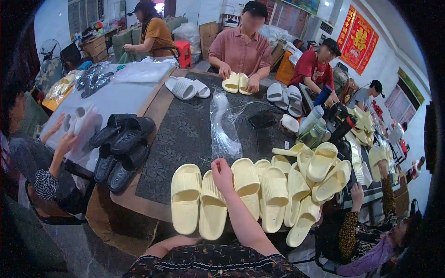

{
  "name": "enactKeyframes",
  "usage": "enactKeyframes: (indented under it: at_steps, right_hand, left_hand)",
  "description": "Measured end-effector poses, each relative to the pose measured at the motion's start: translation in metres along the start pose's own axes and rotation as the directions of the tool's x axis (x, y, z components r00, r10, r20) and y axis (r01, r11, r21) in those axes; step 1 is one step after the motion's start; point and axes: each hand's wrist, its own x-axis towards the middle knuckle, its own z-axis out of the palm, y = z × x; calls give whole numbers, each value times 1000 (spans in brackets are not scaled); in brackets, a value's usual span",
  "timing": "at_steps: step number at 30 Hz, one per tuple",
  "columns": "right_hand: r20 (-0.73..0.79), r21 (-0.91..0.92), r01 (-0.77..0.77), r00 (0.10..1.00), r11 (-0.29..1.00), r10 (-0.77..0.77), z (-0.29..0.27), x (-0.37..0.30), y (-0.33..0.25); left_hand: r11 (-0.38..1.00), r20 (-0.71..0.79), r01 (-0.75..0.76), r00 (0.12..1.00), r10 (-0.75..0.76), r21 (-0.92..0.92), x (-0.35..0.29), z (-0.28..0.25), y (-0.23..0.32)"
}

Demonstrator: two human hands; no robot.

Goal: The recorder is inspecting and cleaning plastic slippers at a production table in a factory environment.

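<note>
Head view, left to right: a co-worker's hand (pixel 66 142) at pale slippers (pixel 74 119), blurry. Black slippers (pixel 123 150) heaped on the left edge of the dark patterned worktop (pixel 169 139). Grey-white slippers (pixel 185 89) near the far edge.

Wearer's left hand (pixel 193 239) barely shows, low, past the heel ends of the front slippers — can't tell if its fingers are spread or closed. Just above it, the first yellow slipper (pixel 186 199) lies sole down on the near edge, strap end pointing away. Second yellow slipper (pixel 213 208) right beside it, same way round. Right hand (pixel 222 175) sits over its strap; contact unclear. Right fingers pressed together, seemingly pinching a thin pale strand (pixel 204 160).

Beyond: clear bag of strands (pixel 225 125) mid-worktop; opposite co-worker's hands on a yellow pair (pixel 235 83). Further right, a yellow slipper pile (pixel 303 178), some upright, some tilted on each other, then bottles (pixel 315 127).

Handling, judged by look: slippers probably light, soft, springy foam, not fragile; ribbed strap is the best hold, thumb inside the opening, or grip the sole's side. Strand likely light, bendy, slippery — pinch close to one end with fingertips.
</note>
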Motion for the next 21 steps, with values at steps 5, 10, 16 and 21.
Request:
enactKeyframes:
  at_steps: [5,10,16,21]
  right_hand:
    - [-34,-4,25,999,1000,-25,-8,4,5]
    - [-39,-3,43,998,999,-43,0,0,4]
    - [-40,8,41,998,999,-41,-4,1,2]
    - [-53,78,84,995,993,-80,0,3,7]
  left_hand:
    - [1000,10,-26,1000,26,0,-37,9,-41]
    - [999,-3,-8,1000,7,-31,106,-3,86]
    - [913,-18,166,983,-185,-372,117,5,95]
    - [968,15,210,978,-210,-137,123,0,101]
